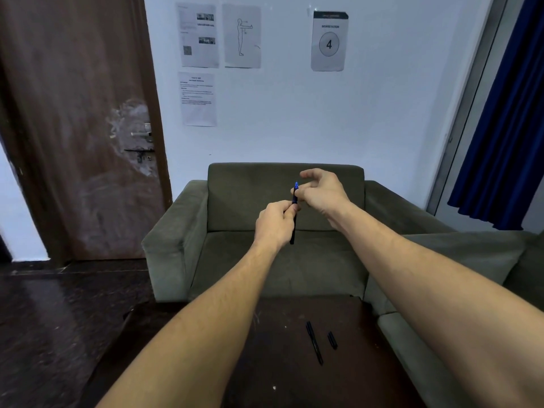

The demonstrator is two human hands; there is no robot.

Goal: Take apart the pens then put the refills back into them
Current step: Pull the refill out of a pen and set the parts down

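pen (293, 222) dark, blue-tipped, upright; left hand (275, 223) grips it, right hand (319, 191) pinches tip.

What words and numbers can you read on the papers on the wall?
"WORKSTATION" on the sign at the right of the wall.
"4" inside a circle on that same sign.
Dark header strip on that sign: too blurred to read.
Three other sheets: text too small to read; one shows a standing figure.
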